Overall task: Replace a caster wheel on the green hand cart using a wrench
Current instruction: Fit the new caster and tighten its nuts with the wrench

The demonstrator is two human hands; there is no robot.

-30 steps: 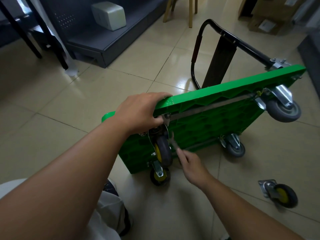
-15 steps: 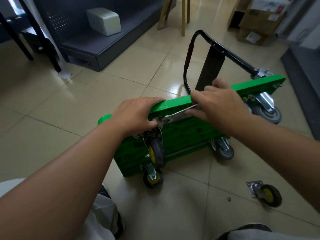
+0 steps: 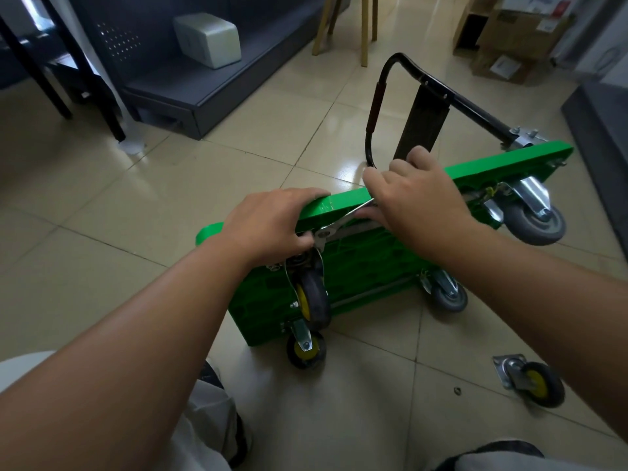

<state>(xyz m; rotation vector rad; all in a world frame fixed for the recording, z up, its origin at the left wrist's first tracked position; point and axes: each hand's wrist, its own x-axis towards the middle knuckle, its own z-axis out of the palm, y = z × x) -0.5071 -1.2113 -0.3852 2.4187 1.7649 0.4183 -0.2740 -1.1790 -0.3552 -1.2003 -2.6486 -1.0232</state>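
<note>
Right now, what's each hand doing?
Left hand: grips the green plastic cart deck at its top edge.
Right hand: holds the silver metal wrench.

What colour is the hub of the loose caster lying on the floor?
The loose caster has a yellow hub, black tyre; head view.

It looks like a shop or office storeroom. Glossy beige floor tiles [image 3: 163, 205] run throughout. A dark grey display shelf [image 3: 210, 90] with a perforated back stands at 11 o'clock, and labelled cardboard boxes [image 3: 520, 35] sit at 1 o'clock.
</note>
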